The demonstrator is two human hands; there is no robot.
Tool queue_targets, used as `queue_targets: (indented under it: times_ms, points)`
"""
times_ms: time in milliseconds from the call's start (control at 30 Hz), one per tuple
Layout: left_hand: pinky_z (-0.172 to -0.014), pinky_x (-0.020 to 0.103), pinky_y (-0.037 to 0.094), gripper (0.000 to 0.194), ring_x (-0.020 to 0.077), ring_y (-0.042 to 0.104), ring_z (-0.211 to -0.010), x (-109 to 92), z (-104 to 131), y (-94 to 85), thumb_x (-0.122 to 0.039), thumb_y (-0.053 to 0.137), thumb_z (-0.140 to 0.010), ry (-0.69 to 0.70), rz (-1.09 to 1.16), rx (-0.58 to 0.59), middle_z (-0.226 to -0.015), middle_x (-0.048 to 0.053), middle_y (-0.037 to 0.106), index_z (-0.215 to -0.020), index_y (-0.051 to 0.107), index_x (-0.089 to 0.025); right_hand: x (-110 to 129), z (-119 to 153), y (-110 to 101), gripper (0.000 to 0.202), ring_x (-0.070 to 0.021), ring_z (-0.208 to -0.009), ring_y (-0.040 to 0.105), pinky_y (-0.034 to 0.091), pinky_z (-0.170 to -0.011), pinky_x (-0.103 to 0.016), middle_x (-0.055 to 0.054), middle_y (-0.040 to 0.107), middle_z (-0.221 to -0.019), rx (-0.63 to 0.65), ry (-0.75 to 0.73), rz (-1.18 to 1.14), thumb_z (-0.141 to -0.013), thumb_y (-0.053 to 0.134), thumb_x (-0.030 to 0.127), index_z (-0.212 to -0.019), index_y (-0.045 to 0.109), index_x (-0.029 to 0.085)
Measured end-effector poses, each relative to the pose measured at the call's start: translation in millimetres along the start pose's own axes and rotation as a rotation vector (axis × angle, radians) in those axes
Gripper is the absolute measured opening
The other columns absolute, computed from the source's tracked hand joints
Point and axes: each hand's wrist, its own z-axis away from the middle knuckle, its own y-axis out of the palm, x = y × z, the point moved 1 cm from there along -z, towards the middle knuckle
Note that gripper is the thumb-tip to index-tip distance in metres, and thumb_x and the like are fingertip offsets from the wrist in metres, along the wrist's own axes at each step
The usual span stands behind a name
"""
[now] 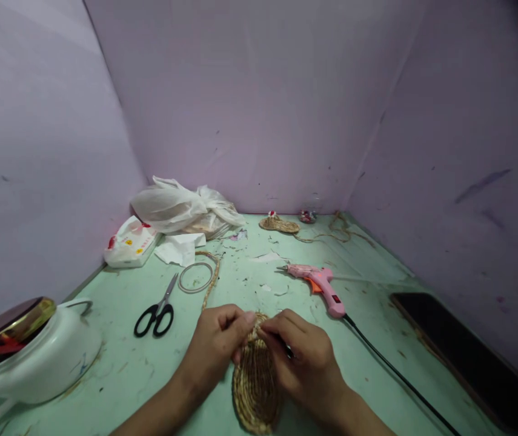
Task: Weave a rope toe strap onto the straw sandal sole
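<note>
In front of me lies an oval coiled straw sole (256, 390), its narrower far end between my two hands. My left hand (221, 339) is closed, with thumb and fingers pinching that far end from the left. A braided straw cord (212, 284) runs away from behind this hand across the table. My right hand (303, 354) is closed too, fingertips pinched at the same end from the right. Something small and dark shows beneath its fingers, too hidden to name. Pale strands at the pinched spot are partly covered by the fingertips.
Left of my hands are black-handled scissors (155, 315), a ring (195, 277) and a white pot (59, 357). A pink glue gun (320, 281) with a cable and a black phone-like slab (458, 357) lie right. Behind are a plastic bag (181, 206) and a small straw sandal (279, 224).
</note>
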Motion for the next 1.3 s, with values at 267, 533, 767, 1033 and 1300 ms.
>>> queue_targets:
  times_ms: [267, 533, 767, 1033, 1300]
  points:
    - [-0.05, 0.022, 0.038, 0.019, 0.011, 0.048, -0.052, 5.3, 5.7, -3.9, -0.018, 0.047, -0.081, 0.687, -0.439, -0.069, -0.056, 0.001, 0.052, -0.064, 0.054, -0.015, 3.1, -5.1, 6.2, 0.025, -0.0072, -0.04, 0.041, 0.032, -0.04, -0.02, 0.004, 0.047, -0.046, 0.15, 0.724, -0.712, -0.07, 0.061, 0.035, -0.056, 0.053, 0.015]
    - [-0.044, 0.027, 0.028, 0.019, 0.0131, 0.041, -0.044, 9.2, 13.7, -3.6, -0.02, 0.038, -0.085, 1.334, -0.766, -0.106, -0.048, 0.0, 0.047, -0.067, 0.044, -0.02, 2.2, 0.0, 12.8, 0.036, -0.0031, -0.024, 0.034, 0.023, -0.025, -0.014, 0.005, 0.048, -0.035, 0.651, 0.95, -1.476, -0.058, 0.074, 0.044, -0.057, 0.059, 0.011]
    - [-0.046, 0.028, 0.023, 0.02, 0.012, 0.036, -0.043, 10.9, 2.9, -23.9, -0.011, 0.038, -0.078, 1.224, -0.91, -0.242, -0.048, -0.002, 0.042, -0.061, 0.041, -0.02, -17.9, -14.6, -24.0, 0.037, -0.0056, -0.04, 0.051, 0.041, -0.04, -0.018, -0.004, 0.066, -0.064, 0.719, 0.908, -0.868, -0.073, 0.062, 0.046, -0.072, 0.068, 0.009]
    - [-0.046, 0.026, 0.02, 0.03, 0.0087, 0.028, -0.041, 9.4, 9.5, -17.7, -0.012, 0.041, -0.078, 0.962, -0.689, -0.157, -0.047, -0.006, 0.028, -0.053, 0.028, -0.021, 7.6, -23.6, -33.4, 0.024, -0.0202, -0.086, 0.06, 0.043, -0.081, -0.033, -0.007, 0.069, -0.087, 0.26, 0.407, -0.217, -0.075, 0.061, 0.035, -0.088, 0.069, 0.016]
    - [-0.042, 0.023, 0.023, 0.049, 0.0077, 0.028, -0.039, 13.1, 0.9, -9.0, -0.052, 0.045, -0.079, 0.35, -0.105, -0.052, -0.04, -0.006, 0.029, -0.045, 0.042, -0.017, 12.7, -8.9, -7.2, 0.01, -0.0146, -0.061, 0.059, 0.046, -0.059, -0.025, -0.002, 0.067, -0.065, 0.171, 0.405, -0.288, -0.075, 0.057, 0.019, -0.068, 0.064, 0.015]
